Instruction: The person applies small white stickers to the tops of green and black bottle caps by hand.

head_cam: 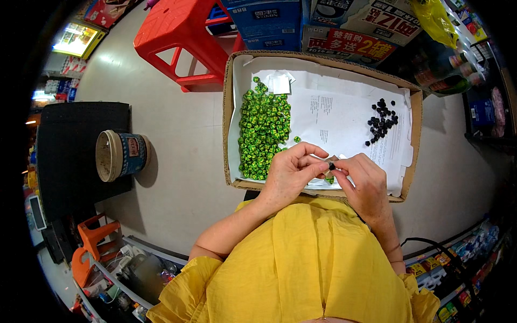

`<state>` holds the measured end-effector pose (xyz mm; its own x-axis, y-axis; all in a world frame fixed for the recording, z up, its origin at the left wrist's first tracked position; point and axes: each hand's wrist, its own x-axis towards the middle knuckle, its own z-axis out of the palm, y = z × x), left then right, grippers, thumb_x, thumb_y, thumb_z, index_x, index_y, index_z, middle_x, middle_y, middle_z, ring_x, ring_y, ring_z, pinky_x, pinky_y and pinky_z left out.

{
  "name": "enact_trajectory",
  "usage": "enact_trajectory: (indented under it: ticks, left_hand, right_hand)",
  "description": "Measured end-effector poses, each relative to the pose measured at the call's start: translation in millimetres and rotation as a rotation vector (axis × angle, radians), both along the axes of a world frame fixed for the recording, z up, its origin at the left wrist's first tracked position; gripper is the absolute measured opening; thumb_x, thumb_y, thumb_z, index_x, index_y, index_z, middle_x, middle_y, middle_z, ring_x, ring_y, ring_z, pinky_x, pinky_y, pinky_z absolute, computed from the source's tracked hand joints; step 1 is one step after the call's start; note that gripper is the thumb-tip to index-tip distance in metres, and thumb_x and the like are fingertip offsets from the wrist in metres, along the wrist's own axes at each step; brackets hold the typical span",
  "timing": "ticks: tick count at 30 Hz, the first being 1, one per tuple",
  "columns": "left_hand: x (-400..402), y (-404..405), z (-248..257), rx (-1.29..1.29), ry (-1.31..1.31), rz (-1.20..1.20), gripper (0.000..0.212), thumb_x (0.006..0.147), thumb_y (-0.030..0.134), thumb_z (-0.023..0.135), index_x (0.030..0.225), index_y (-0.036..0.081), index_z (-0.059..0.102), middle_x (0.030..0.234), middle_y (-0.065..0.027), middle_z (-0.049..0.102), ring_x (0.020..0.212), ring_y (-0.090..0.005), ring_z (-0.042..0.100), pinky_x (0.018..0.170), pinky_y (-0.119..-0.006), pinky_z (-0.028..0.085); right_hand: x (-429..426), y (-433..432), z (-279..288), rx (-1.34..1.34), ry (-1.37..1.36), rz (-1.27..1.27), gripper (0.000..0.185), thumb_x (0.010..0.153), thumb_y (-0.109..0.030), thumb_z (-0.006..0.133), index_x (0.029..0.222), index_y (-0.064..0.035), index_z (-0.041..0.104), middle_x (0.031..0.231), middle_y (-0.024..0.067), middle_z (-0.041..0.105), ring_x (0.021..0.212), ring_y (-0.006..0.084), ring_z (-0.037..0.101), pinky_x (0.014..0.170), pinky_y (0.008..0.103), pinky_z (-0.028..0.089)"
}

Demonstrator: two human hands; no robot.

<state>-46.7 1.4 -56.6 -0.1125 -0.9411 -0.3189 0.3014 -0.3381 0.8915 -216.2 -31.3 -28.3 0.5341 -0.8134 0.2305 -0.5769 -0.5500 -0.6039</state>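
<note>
My left hand (290,169) and my right hand (361,181) meet over the near edge of a shallow cardboard box (417,133). Between their fingertips is a small black faceted piece (332,166), pinched from both sides. A small beige slip (328,173), partly hidden by the fingers, is also at the fingertips. Just below them shows a green piece (330,181). Many green and yellow dice-like pieces (264,125) fill the box's left side, and one loose green piece (297,139) lies near my left hand. Several black faceted pieces (379,123) are scattered at the right.
Printed white paper (323,117) lines the box, with small white square sheets (281,85) at its back left. Beyond stand a red plastic stool (181,36) and stacked drink cartons (266,24). A bucket (123,155) lies to the left, and bottles (448,72) stand at the back right.
</note>
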Motion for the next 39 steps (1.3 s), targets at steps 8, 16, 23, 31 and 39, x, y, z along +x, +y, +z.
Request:
enact_trajectory:
  ticks: [8,16,23,31,39]
  left_hand:
    - [-1,-1,1,-0.007,0.012,0.025,0.024,0.078,0.001,0.066,0.099,0.000,0.054,0.078,-0.0068,0.066,0.072,-0.0081,0.061,0.065,-0.020,0.048]
    - [4,1,12,0.153,0.132,0.061,0.026,0.076,-0.001,0.067,0.099,0.001,0.055,0.072,-0.0042,0.065,0.065,-0.0058,0.057,0.063,-0.020,0.045]
    - [3,4,9,0.150,0.084,0.037,0.026,0.076,0.004,0.069,0.098,0.001,0.056,0.071,-0.0017,0.063,0.064,-0.0027,0.052,0.059,-0.017,0.038]
    - [3,4,9,0.166,0.195,0.050,0.024,0.074,-0.002,0.068,0.095,0.002,0.056,0.077,-0.0028,0.064,0.071,-0.0060,0.059,0.066,-0.019,0.045]
    - [13,-3,13,0.136,0.202,-0.061,0.021,0.074,0.000,0.070,0.091,0.002,0.058,0.074,-0.0014,0.063,0.066,-0.0044,0.056,0.063,-0.017,0.043]
  right_hand:
    - [-1,1,2,0.004,0.034,0.037,0.015,0.070,-0.007,0.068,0.082,-0.0043,0.059,0.071,0.0069,0.054,0.067,0.0232,0.054,0.060,0.0332,0.043]
    - [-13,4,-10,-0.305,-0.081,0.202,0.025,0.063,-0.007,0.068,0.087,-0.0110,0.061,0.079,-0.0019,0.048,0.071,0.0157,0.046,0.073,0.0353,0.032]
    - [-11,3,-15,-0.363,-0.087,0.218,0.028,0.060,-0.008,0.069,0.086,-0.0114,0.061,0.078,-0.0022,0.047,0.071,0.0151,0.045,0.072,0.0345,0.030]
    - [-4,3,-8,-0.219,-0.170,0.142,0.026,0.061,-0.001,0.071,0.079,-0.0102,0.054,0.073,0.0019,0.046,0.068,0.0189,0.044,0.070,0.0346,0.027]
    - [-3,8,2,-0.045,-0.103,0.081,0.022,0.067,-0.005,0.069,0.083,-0.0091,0.053,0.078,0.0035,0.048,0.074,0.0212,0.047,0.075,0.0348,0.027]
